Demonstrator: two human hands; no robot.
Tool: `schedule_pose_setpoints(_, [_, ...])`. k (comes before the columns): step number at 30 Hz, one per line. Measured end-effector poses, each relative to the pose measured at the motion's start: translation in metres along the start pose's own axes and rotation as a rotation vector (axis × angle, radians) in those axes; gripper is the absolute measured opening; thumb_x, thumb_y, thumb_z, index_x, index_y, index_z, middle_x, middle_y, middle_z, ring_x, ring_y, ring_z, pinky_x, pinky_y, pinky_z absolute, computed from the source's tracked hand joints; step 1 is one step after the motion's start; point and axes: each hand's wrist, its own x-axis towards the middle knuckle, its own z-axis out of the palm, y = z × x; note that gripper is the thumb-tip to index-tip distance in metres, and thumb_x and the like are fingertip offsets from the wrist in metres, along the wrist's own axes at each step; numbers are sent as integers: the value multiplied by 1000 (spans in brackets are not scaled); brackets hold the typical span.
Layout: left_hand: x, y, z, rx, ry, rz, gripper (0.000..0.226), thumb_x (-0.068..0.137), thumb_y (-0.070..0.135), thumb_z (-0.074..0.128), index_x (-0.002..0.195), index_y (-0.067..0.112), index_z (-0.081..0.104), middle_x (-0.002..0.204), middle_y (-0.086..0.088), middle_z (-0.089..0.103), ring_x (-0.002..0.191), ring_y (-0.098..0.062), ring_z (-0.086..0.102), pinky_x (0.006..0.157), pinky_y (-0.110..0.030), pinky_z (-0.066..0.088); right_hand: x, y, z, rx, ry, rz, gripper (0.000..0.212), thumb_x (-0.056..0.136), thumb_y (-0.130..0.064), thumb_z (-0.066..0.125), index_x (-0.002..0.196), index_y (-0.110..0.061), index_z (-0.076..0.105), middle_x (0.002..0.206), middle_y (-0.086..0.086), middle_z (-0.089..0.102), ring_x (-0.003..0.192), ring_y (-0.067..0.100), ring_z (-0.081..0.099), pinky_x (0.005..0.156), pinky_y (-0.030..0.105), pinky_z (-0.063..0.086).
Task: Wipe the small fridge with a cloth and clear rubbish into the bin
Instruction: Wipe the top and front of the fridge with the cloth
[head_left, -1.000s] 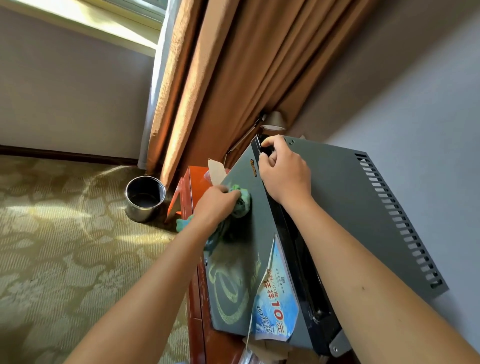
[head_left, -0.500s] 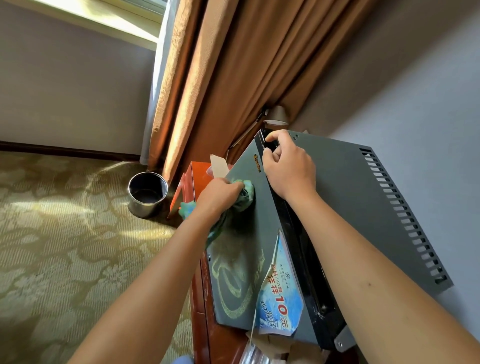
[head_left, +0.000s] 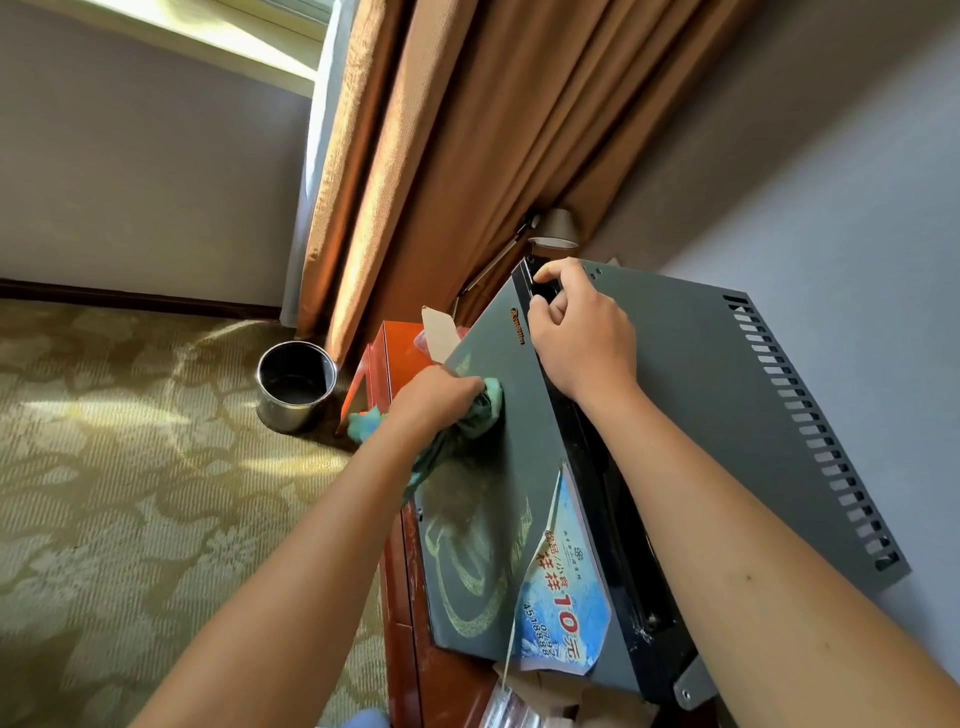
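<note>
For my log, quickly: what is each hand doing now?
Left hand: gripping crumpled green cloth.
Right hand: fingers curled over grey fridge door's top edge.

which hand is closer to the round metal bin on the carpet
Left. The left hand grips the green cloth on the grey fridge door, on the side facing the round metal bin. The right hand holds the door's top edge, farther away.
</note>
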Motion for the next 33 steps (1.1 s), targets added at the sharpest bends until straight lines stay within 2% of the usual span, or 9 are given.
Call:
schedule_pose_setpoints(5, [7,34,-10,-175,154,116,32,93,46,55,99,18,68,90,-3,66,86,-17,64,67,-33,50,0,1,0,-5,6,-14,15,95,-32,50,110,-34,52,68,-10,58,72,21,59,65,35,49])
schedule_pose_setpoints(9, [19,33,-13,-237,236,99,25,92,37,49,89,16,63,83,-5,65,79,-21,63,66,-34,46,0,0,0,0,6,-1,16,94,-32,51,110,-34,52,65,-11,57,73,22,59,67,36,49])
schedule_pose_setpoints(13, [19,-2,-4,-87,84,-50,29,94,34,51,105,11,65,100,-12,69,87,-24,64,82,-38,53,0,-1,0,5,3,2,16,94,-32,51,110,-35,52,64,-11,56,72,21,59,67,37,50])
schedule_pose_setpoints(16, [11,-8,1,65,1,-36,31,93,41,53,106,15,64,93,-5,66,80,-17,62,71,-33,53,0,0,0,3,1,0,16,94,-32,50,110,-35,52,64,-11,56,72,21,59,67,37,50])
schedule_pose_setpoints(18, [9,7,-5,-33,28,19,32,94,43,55,104,14,64,93,-5,66,82,-16,62,65,-29,49,0,0,0,0,0,-3,16,94,-32,51,110,-34,52,64,-10,56,71,21,58,66,37,49])
schedule_pose_setpoints(23, [18,43,-20,-205,212,127,29,86,41,50,90,19,67,131,-18,63,74,-18,66,68,-35,53,0,0,0,3,8,-6,16,94,-31,51,110,-34,53,63,-9,56,69,19,57,65,37,49])
schedule_pose_setpoints(26, [17,28,-14,-125,196,69,33,95,38,47,101,12,66,104,-12,70,71,-16,58,59,-29,41,0,-1,1,3,12,7,16,93,-31,50,109,-33,52,62,-8,56,70,21,58,68,38,51])
schedule_pose_setpoints(28, [10,12,-7,-32,113,11,37,97,39,46,109,10,65,90,-5,66,72,-14,59,57,-29,41,0,-1,1,2,8,5,16,93,-30,50,108,-34,52,63,-8,56,69,21,58,68,39,51])
schedule_pose_setpoints(33, [-6,20,0,33,63,92,33,95,47,48,102,20,65,91,-1,66,81,-15,63,62,-29,47,0,-1,0,-4,5,-8,16,95,-31,51,110,-33,53,62,-9,56,69,20,58,66,37,50])
